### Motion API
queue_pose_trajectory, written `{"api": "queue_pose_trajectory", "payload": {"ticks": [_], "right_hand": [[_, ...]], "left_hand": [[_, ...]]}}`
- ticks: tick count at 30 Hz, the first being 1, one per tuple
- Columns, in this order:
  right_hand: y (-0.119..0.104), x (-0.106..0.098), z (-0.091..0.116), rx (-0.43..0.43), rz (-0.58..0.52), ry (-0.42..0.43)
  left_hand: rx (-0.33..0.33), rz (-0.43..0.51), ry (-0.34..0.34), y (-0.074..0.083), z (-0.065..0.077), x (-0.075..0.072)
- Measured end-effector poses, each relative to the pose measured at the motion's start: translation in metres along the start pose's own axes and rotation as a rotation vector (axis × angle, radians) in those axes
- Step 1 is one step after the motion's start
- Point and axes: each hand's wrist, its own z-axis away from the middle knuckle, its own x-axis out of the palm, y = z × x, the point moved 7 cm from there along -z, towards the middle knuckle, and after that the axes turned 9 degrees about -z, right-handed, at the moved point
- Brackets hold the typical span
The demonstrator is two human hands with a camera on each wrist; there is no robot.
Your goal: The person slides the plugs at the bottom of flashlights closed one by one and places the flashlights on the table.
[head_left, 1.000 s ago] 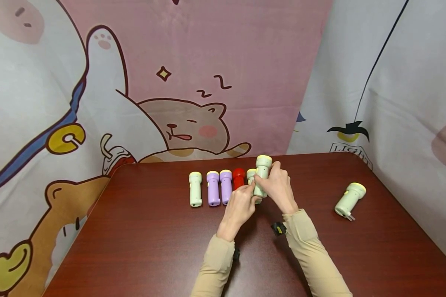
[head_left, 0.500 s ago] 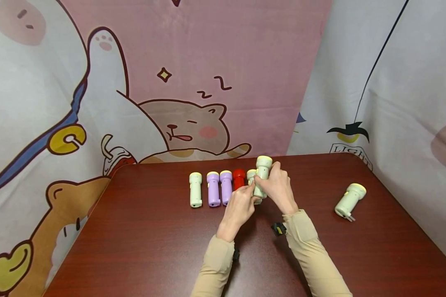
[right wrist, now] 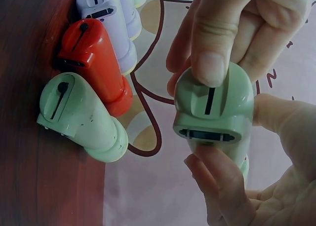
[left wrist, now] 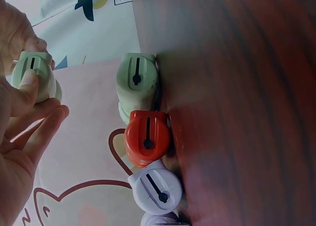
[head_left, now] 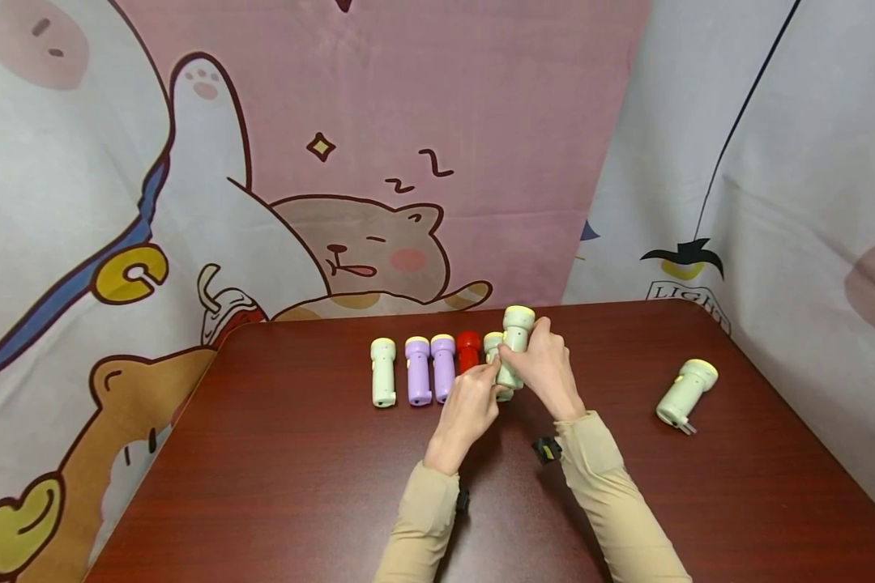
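Note:
A pale green flashlight, its yellow-rimmed head up and tilted, is held above the table. My right hand grips its body. At the tail end my left hand pinches it, the thumb lying on the black slider slot in the right wrist view, where the flashlight's tail faces the camera. Behind the hands a row lies on the table: a green flashlight, a purple flashlight, another purple flashlight, a red flashlight and a second green one, partly hidden in the head view.
Far to the right on the dark red-brown table lies one more green flashlight, with plug prongs sticking out of its tail. A cloth backdrop with cartoon animals hangs behind the table's back edge.

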Motion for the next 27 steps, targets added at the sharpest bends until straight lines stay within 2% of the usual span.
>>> {"api": "queue_pose_trajectory", "payload": {"ticks": [9,27], "right_hand": [[-0.0001,0.0012,-0.0012,-0.002,-0.001,0.0],[0.0038,0.0049,-0.0015,0.022,-0.015,-0.022]], "left_hand": [[0.024,0.005,0.02,-0.0009,-0.0003,-0.0009],[0.015,0.002,-0.038,-0.0035,0.0012,0.0017]]}}
